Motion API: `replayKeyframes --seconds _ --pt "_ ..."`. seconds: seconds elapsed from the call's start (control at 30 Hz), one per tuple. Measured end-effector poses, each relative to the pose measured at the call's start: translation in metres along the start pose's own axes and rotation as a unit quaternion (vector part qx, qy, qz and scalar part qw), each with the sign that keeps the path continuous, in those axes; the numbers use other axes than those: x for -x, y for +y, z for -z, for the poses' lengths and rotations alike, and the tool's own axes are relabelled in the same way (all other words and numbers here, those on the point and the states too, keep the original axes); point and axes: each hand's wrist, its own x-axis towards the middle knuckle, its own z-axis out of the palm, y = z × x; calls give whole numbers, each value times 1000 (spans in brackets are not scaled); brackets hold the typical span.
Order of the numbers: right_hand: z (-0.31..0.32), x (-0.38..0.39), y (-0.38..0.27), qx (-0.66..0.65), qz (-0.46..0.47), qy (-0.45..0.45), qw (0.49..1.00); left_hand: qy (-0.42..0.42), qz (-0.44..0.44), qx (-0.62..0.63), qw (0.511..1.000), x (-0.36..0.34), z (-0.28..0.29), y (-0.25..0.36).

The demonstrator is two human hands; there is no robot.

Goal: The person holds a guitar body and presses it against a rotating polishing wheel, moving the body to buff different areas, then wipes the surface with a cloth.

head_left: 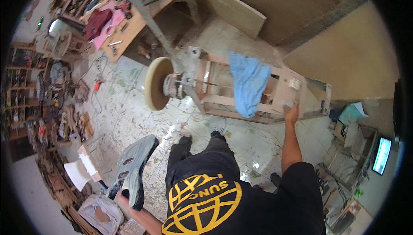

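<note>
At the lower left my left hand [127, 201] grips the near end of an unfinished electric guitar body [137, 164]. The body is greyish with a dark edge, has slots cut through its face, and is tilted upright beside my leg. My right hand [291, 112] reaches forward to the right end of a wooden machine frame [278, 89]. Its fingers are closed around a small pale thing [287, 103] over the board, too small to make out. A blue cloth [249, 83] hangs across the frame, left of that hand. A pale block [294, 83] sits just beyond it.
A large round wheel [158, 83] sticks out from the frame's left end. Behind it stands a workbench [129, 41] with tools and cloths. Shelves [26, 86] and stacked wood line the left side. A lit screen [381, 156] hangs at right. The tiled floor [116, 101] is spattered.
</note>
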Motion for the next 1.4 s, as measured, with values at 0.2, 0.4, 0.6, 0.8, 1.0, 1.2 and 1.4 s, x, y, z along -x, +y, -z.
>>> replayKeyframes --seconds 0.2,0.4,0.6,0.8,1.0,1.2,1.4 --pt "22 76 -108 -58 -24 107 992 17 71 131 989 7 5 32" --pt "-33 221 -254 -358 160 -162 905 -29 138 208 968 -79 49 45" --pt "-103 387 -438 -504 -297 -631 510 -72 116 219 966 -168 68 91" --pt "-182 485 -566 -609 -589 -398 352 -39 200 137 969 -297 114 137" --pt "-228 533 -592 -669 -569 -296 375 -29 190 66 979 -380 130 190" --pt "-227 554 -613 -677 -611 -234 337 -91 192 75 974 -438 153 207" --pt "-209 586 -618 -751 -510 -255 332 -118 193 105 968 -461 155 222"
